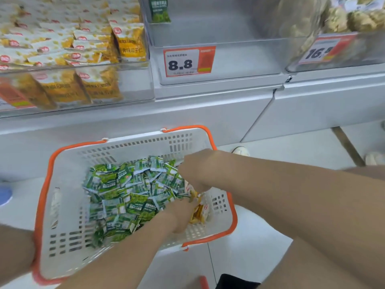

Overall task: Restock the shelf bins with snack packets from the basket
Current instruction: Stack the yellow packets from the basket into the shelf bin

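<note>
Basket (66, 184) holds green packets (129, 195); middle bin (239, 59) holds one.

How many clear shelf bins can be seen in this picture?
3. The left bin holds yellow packets. The middle bin, with the 8.8 price tag, holds one green packet. The right bin holds brownish snacks. More may lie outside the frame.

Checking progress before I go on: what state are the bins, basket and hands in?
Basket: heaped with green packets, a few yellow packets by the hands.
Middle bin: almost empty, lone green packet at back.
Left bin: full.
Right bin: stocked.
Left hand: in basket, fingers buried, grip hidden.
Right hand: in basket, fingers buried, grip hidden.
</note>
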`<action>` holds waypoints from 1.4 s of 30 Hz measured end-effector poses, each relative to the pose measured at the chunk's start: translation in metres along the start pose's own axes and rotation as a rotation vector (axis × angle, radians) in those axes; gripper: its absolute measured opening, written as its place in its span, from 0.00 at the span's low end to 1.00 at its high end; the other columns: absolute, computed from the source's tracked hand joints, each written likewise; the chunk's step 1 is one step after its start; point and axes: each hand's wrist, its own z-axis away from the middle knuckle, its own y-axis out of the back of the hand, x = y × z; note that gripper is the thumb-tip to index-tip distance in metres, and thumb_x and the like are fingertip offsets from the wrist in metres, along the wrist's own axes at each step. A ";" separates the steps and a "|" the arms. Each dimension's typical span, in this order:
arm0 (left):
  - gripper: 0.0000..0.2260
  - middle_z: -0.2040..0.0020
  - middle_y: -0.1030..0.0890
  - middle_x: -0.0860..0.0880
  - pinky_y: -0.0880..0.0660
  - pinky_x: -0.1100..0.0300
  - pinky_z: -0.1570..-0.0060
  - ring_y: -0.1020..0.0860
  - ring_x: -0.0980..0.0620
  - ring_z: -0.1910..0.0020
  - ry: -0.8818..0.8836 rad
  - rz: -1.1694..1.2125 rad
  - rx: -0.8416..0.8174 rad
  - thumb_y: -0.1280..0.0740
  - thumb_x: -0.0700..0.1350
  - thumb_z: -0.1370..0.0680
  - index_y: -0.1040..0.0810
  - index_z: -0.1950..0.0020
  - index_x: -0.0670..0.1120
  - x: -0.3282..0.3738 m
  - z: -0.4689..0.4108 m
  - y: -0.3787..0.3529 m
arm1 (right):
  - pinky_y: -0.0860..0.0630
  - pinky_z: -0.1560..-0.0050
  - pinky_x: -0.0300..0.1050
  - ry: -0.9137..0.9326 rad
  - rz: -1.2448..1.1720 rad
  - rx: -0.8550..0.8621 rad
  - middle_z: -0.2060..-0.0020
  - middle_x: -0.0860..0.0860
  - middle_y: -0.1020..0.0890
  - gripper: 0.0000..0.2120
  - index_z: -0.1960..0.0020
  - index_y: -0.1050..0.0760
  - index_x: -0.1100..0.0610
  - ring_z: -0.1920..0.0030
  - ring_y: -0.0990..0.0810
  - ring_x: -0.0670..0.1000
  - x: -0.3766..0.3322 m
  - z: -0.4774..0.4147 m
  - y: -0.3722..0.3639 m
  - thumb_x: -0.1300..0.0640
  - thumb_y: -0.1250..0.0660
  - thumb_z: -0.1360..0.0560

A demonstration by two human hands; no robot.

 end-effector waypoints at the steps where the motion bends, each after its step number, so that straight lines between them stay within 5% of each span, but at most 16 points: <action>1: 0.37 0.25 0.33 0.41 0.26 0.45 0.36 0.29 0.37 0.30 0.018 -0.016 0.027 0.34 0.32 0.21 0.47 0.16 0.47 0.002 0.002 -0.001 | 0.30 0.70 0.43 -0.005 -0.008 -0.007 0.57 0.50 0.26 0.11 0.38 0.25 0.56 0.66 0.29 0.48 0.000 -0.001 0.000 0.61 0.36 0.20; 5: 0.10 0.42 0.22 0.43 0.27 0.52 0.41 0.27 0.43 0.39 0.129 -0.022 0.144 0.36 0.33 0.21 0.22 0.43 0.44 0.007 0.011 0.002 | 0.30 0.66 0.43 -0.021 -0.038 0.040 0.61 0.50 0.30 0.07 0.56 0.28 0.56 0.66 0.31 0.49 -0.005 -0.001 0.002 0.64 0.35 0.20; 8: 0.10 0.54 0.24 0.48 0.23 0.50 0.51 0.25 0.45 0.50 0.164 0.122 0.191 0.34 0.33 0.22 0.23 0.55 0.49 -0.006 0.016 0.002 | 0.31 0.67 0.43 0.012 -0.033 0.061 0.63 0.50 0.30 0.14 0.62 0.34 0.55 0.67 0.32 0.49 -0.011 -0.001 0.006 0.64 0.35 0.20; 12: 0.08 0.56 0.23 0.47 0.27 0.48 0.59 0.25 0.43 0.59 0.103 0.377 0.221 0.39 0.36 0.18 0.26 0.52 0.48 -0.031 0.034 0.027 | 0.32 0.70 0.42 0.017 -0.004 0.096 0.61 0.51 0.28 0.03 0.48 0.27 0.59 0.68 0.30 0.49 -0.010 0.006 0.020 0.65 0.36 0.20; 14: 0.06 0.56 0.23 0.44 0.31 0.51 0.60 0.29 0.46 0.61 0.073 0.455 0.259 0.41 0.39 0.15 0.27 0.49 0.45 -0.042 0.054 0.053 | 0.31 0.70 0.43 0.029 -0.006 0.129 0.58 0.52 0.27 0.09 0.41 0.28 0.58 0.67 0.28 0.49 -0.006 0.013 0.030 0.66 0.36 0.20; 16: 0.05 0.57 0.23 0.43 0.33 0.53 0.60 0.30 0.47 0.62 0.054 0.456 0.323 0.42 0.40 0.14 0.28 0.48 0.44 -0.054 0.078 0.083 | 0.31 0.69 0.43 0.024 0.005 0.158 0.60 0.51 0.27 0.09 0.42 0.27 0.59 0.67 0.29 0.48 -0.003 0.022 0.043 0.67 0.37 0.20; 20: 0.07 0.58 0.22 0.49 0.27 0.53 0.58 0.23 0.49 0.61 0.046 0.481 0.507 0.41 0.44 0.14 0.24 0.41 0.48 -0.077 0.129 0.144 | 0.28 0.66 0.46 -0.037 -0.026 0.240 0.61 0.52 0.29 0.12 0.60 0.33 0.57 0.67 0.30 0.50 0.000 0.038 0.065 0.69 0.36 0.23; 22: 0.07 0.63 0.22 0.51 0.22 0.54 0.62 0.20 0.54 0.66 0.035 0.574 0.582 0.39 0.44 0.14 0.22 0.41 0.49 -0.079 0.156 0.171 | 0.26 0.64 0.47 -0.058 -0.083 0.275 0.55 0.53 0.27 0.09 0.53 0.32 0.58 0.62 0.26 0.53 0.002 0.044 0.073 0.66 0.32 0.23; 25: 0.09 0.61 0.16 0.45 0.20 0.58 0.66 0.17 0.54 0.66 0.035 0.800 0.582 0.40 0.42 0.13 0.21 0.43 0.46 -0.078 0.194 0.209 | 0.23 0.57 0.48 -0.016 -0.087 0.384 0.44 0.54 0.27 0.33 0.33 0.35 0.57 0.49 0.24 0.55 0.002 0.052 0.084 0.51 0.20 0.29; 27: 0.10 0.57 0.15 0.39 0.18 0.55 0.62 0.15 0.48 0.60 0.022 1.001 0.528 0.40 0.42 0.13 0.19 0.41 0.41 -0.080 0.216 0.230 | 0.22 0.54 0.49 -0.017 -0.128 0.574 0.44 0.53 0.28 0.42 0.32 0.36 0.57 0.50 0.25 0.54 0.002 0.054 0.090 0.40 0.19 0.35; 31: 0.11 0.57 0.16 0.40 0.16 0.59 0.60 0.16 0.46 0.62 -0.003 1.338 0.474 0.36 0.40 0.15 0.18 0.40 0.35 -0.081 0.259 0.262 | 0.26 0.56 0.49 0.037 -0.426 0.973 0.52 0.50 0.28 0.23 0.48 0.35 0.50 0.53 0.25 0.54 0.001 0.056 0.105 0.46 0.24 0.32; 34: 0.13 0.52 0.14 0.35 0.17 0.60 0.65 0.16 0.48 0.66 -0.024 1.420 0.540 0.35 0.45 0.15 0.18 0.42 0.36 -0.080 0.282 0.277 | 0.30 0.57 0.46 0.030 -0.635 1.128 0.54 0.48 0.22 0.13 0.47 0.29 0.51 0.56 0.25 0.49 0.002 0.063 0.120 0.53 0.28 0.28; 39: 0.16 0.70 0.23 0.45 0.31 0.62 0.78 0.29 0.50 0.77 -0.034 1.369 0.882 0.36 0.54 0.16 0.20 0.54 0.43 -0.088 0.296 0.290 | 0.16 0.54 0.61 0.044 -1.404 0.952 0.55 0.58 0.16 0.11 0.37 0.31 0.53 0.60 0.13 0.60 -0.002 0.062 0.145 0.61 0.37 0.18; 42: 0.12 0.72 0.31 0.52 0.35 0.60 0.72 0.36 0.51 0.73 0.054 1.060 0.994 0.30 0.54 0.19 0.12 0.56 0.49 -0.097 0.295 0.297 | 0.15 0.55 0.54 0.067 -1.584 0.864 0.46 0.59 0.17 0.14 0.32 0.35 0.54 0.58 0.12 0.60 0.000 0.064 0.155 0.62 0.40 0.16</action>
